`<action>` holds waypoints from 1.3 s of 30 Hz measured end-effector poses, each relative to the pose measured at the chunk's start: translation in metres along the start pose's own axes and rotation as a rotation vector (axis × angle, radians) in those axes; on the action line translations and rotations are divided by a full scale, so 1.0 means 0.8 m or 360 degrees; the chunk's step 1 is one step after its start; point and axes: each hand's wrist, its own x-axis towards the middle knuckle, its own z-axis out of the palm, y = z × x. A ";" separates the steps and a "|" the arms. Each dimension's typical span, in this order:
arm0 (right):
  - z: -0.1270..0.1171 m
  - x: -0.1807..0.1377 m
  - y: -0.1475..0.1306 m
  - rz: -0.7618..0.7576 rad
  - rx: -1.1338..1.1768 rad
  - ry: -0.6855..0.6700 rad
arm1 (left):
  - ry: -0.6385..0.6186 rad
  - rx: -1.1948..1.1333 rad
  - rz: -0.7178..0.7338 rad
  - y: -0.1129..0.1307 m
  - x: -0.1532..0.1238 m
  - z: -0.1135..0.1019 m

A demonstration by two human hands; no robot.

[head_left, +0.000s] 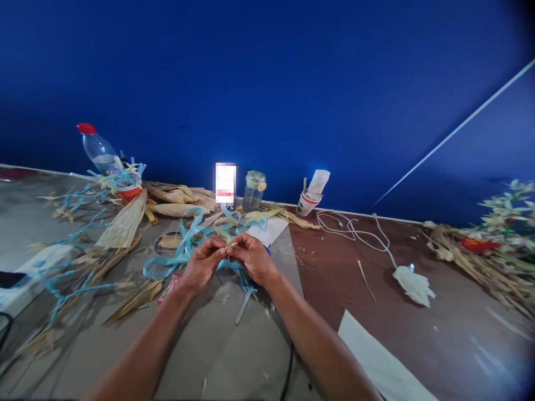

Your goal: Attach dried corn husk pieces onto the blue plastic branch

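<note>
My left hand (205,260) and my right hand (252,256) meet at the middle of the table, fingertips pinched together. Between them is a small pale strip of dried husk (228,245), held by both; its full shape is hidden by the fingers. Loops of light blue ribbon (161,268) lie behind and to the left of my hands. Under my right hand more blue material shows, mostly covered. A narrow grey strip (243,306) lies just below the hands.
Dried corn husks (179,199) pile up behind, near a clear jar (253,192) and a bright phone screen (225,184). Blue-wrapped twigs (79,289) and a bottle (98,150) are left. Rightward are a paper cup (308,203), white cable (387,239), crumpled tissue (413,285) and white paper (376,356).
</note>
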 end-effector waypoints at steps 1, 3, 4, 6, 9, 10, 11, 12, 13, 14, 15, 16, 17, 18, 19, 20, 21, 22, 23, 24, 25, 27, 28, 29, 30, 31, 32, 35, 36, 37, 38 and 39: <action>0.000 -0.001 -0.001 0.0000 -0.0019 0.0014 | 0.0028 0.0009 -0.0003 0.000 0.000 0.000; 0.000 -0.003 -0.003 -0.0037 -0.0057 0.0065 | 0.0108 0.0025 0.0001 -0.001 0.000 0.001; 0.000 -0.004 -0.004 -0.0063 -0.0075 0.0091 | 0.0151 0.0038 0.0005 -0.002 0.001 0.002; 0.002 -0.006 -0.006 -0.0089 -0.0085 0.0124 | 0.0239 0.0066 0.0029 -0.004 0.001 0.003; 0.005 -0.011 -0.008 -0.0024 0.0022 0.0112 | 0.0336 0.0097 0.0065 -0.004 0.001 0.003; 0.006 -0.012 -0.009 0.0004 0.0072 0.0100 | 0.0357 0.0099 0.0075 -0.004 0.001 0.003; 0.007 -0.012 -0.009 0.0018 0.0112 0.0097 | 0.0368 0.0098 0.0081 -0.004 0.001 0.003; 0.008 -0.013 -0.009 0.0016 0.0132 0.0105 | 0.0371 0.0096 0.0083 -0.004 0.001 0.002; 0.009 -0.013 -0.009 -0.0002 0.0137 0.0124 | 0.0364 0.0093 0.0082 -0.004 0.001 0.001; 0.009 -0.013 -0.008 -0.0031 0.0131 0.0150 | 0.0347 0.0094 0.0076 -0.004 0.001 0.001; 0.010 -0.013 -0.007 -0.0065 0.0119 0.0173 | 0.0316 0.0094 0.0065 -0.005 0.001 0.000; 0.011 -0.012 -0.005 -0.0098 0.0103 0.0191 | 0.0280 0.0094 0.0053 -0.006 0.002 -0.001; 0.011 -0.012 -0.004 -0.0125 0.0087 0.0200 | 0.0244 0.0091 0.0037 -0.007 0.002 -0.001; 0.011 -0.012 -0.003 -0.0143 0.0069 0.0198 | 0.0211 0.0083 0.0023 -0.007 0.002 -0.002; 0.011 -0.011 -0.002 -0.0154 0.0053 0.0195 | 0.0184 0.0071 0.0009 -0.007 0.003 -0.002; 0.011 -0.011 -0.001 -0.0156 0.0037 0.0187 | 0.0164 0.0053 -0.0003 -0.007 0.003 -0.001; 0.010 -0.011 -0.001 -0.0153 0.0028 0.0179 | 0.0147 0.0029 -0.0019 -0.006 0.003 -0.001; 0.010 -0.011 -0.001 -0.0149 0.0029 0.0167 | 0.0135 -0.0002 -0.0036 -0.005 0.003 0.000; 0.010 -0.010 -0.001 -0.0145 0.0035 0.0153 | 0.0122 -0.0038 -0.0057 -0.004 0.002 0.001; 0.009 -0.010 -0.001 -0.0141 0.0044 0.0135 | 0.0108 -0.0078 -0.0083 -0.003 0.002 0.002; 0.009 -0.010 -0.001 -0.0137 0.0052 0.0116 | 0.0092 -0.0115 -0.0115 -0.002 0.002 0.002; 0.009 -0.009 -0.001 -0.0138 0.0057 0.0087 | 0.0066 -0.0174 -0.0170 0.000 0.002 0.004; 0.009 -0.009 0.000 -0.0142 0.0047 0.0079 | 0.0063 -0.0194 -0.0186 0.000 0.001 0.004; 0.008 -0.009 0.000 -0.0148 0.0031 0.0079 | 0.0069 -0.0206 -0.0195 0.001 0.001 0.005; 0.008 -0.008 0.001 -0.0153 0.0009 0.0088 | 0.0085 -0.0208 -0.0194 0.000 0.002 0.005; 0.008 -0.008 0.001 -0.0156 -0.0014 0.0102 | 0.0109 -0.0200 -0.0183 0.000 0.002 0.005; 0.008 -0.008 0.002 -0.0154 -0.0037 0.0117 | 0.0137 -0.0185 -0.0170 0.000 0.002 0.006; 0.007 -0.010 0.000 -0.0115 -0.0099 0.0121 | 0.0242 -0.0111 -0.0124 0.000 0.002 0.006; 0.007 -0.010 -0.001 -0.0097 -0.0123 0.0110 | 0.0273 -0.0082 -0.0115 0.000 0.002 0.006; 0.006 -0.011 -0.003 -0.0085 -0.0155 0.0099 | 0.0297 -0.0051 -0.0107 0.001 0.002 0.005; 0.005 -0.012 -0.005 -0.0082 -0.0196 0.0094 | 0.0311 -0.0018 -0.0099 0.001 0.002 0.005; 0.004 -0.013 -0.007 -0.0090 -0.0239 0.0104 | 0.0321 0.0021 -0.0091 0.001 0.002 0.004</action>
